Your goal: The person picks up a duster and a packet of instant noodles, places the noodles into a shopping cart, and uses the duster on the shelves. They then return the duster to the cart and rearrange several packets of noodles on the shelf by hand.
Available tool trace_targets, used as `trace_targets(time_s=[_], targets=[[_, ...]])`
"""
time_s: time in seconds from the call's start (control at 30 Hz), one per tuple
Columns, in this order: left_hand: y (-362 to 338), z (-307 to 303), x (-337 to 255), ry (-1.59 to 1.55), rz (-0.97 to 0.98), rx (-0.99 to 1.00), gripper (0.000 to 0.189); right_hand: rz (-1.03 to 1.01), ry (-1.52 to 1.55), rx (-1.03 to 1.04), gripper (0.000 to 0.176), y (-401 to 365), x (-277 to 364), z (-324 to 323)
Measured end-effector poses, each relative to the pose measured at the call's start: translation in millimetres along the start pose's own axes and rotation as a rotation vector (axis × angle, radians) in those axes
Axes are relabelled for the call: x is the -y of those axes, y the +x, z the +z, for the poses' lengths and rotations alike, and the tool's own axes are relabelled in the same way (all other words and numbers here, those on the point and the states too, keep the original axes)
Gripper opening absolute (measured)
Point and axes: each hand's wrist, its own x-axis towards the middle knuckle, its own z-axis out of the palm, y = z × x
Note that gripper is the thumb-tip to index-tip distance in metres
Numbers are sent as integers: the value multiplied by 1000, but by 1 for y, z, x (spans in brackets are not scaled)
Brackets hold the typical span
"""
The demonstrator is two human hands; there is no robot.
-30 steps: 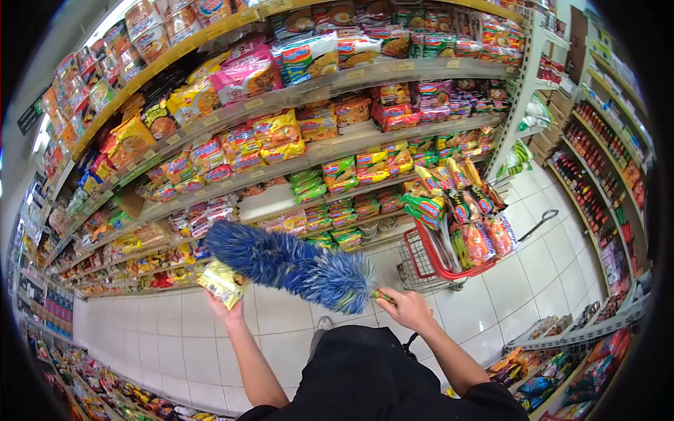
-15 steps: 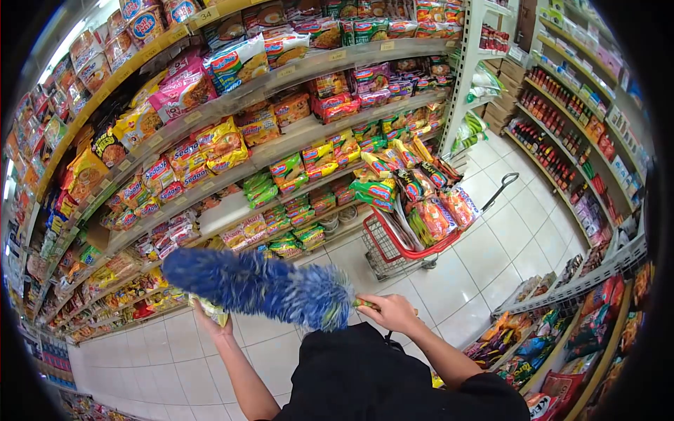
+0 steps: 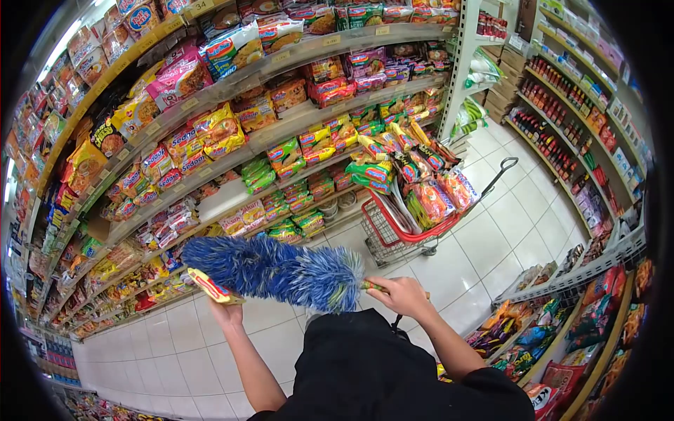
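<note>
A fluffy blue-and-white duster (image 3: pixel 281 272) lies across the view in front of my body. Its handle is gripped in my right hand (image 3: pixel 406 297), fingers wrapped round it. My left hand (image 3: pixel 226 313) holds a yellow packet with red on it (image 3: pixel 208 286), apparently instant noodles, tilted on edge. The duster's far end is right at this packet and overlaps its upper side in the view. Beyond them, shelves (image 3: pixel 270 144) carry rows of noodle packets.
A red shopping cart (image 3: pixel 400 235) heaped with noodle packets stands on the tiled floor (image 3: pixel 484 245) ahead to the right. Racks of bottles (image 3: pixel 562 109) line the far right, with snack bags (image 3: pixel 537 351) nearer on that side. Cartons (image 3: pixel 502 88) are stacked at the back.
The duster has shifted slightly right and its far end has turned. The packet in my left hand has come out from behind the duster and now shows more of its face.
</note>
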Motion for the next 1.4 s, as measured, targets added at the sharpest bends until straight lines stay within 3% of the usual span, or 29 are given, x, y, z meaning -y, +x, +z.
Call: trace_targets(time_s=[0.1,0.2,0.4,0.5,0.63,0.73,0.77,0.8,0.83,0.87,0.9,0.93,1.0,1.03,1.17,1.4], targets=[[-16,36,-9,-192,-89,0,54,-68,6,16,31,0,4,-2],[-3,6,-11,-217,-53,-23,62,-89,2,34,31,-2,2,4],[-16,38,-27,-116,-89,-17,61,-92,-57,2,30,-7,3,-1],[-19,62,-6,-222,29,111,58,-101,-10,-15,30,-8,0,10],[-15,76,-13,-201,157,-72,61,-88,71,-19,34,-10,-4,7],[4,46,-10,-148,30,81,62,46,77,51,33,-7,-8,8],[6,46,-7,-134,-33,139,62,74,108,-40,33,-6,-12,12],[8,38,-5,-132,-21,72,62,86,143,-115,32,-7,-16,21],[0,53,-6,-198,23,218,55,76,185,-172,32,-3,-18,27],[-1,64,-5,-276,33,204,53,191,188,-67,32,-4,-14,17],[18,40,0,-324,13,315,50,148,255,-82,32,-6,-22,22],[44,5,8,-319,-43,562,45,111,325,-91,32,-9,-33,28],[14,64,8,-144,-62,126,44,13,251,-125,31,-15,-52,43],[15,70,11,-171,-57,191,47,64,279,-115,31,-14,-50,48],[9,91,12,-295,-1,107,51,243,391,-188,32,-15,-52,55],[44,81,36,-142,-47,58,57,152,339,-57,29,-21,-35,52]])
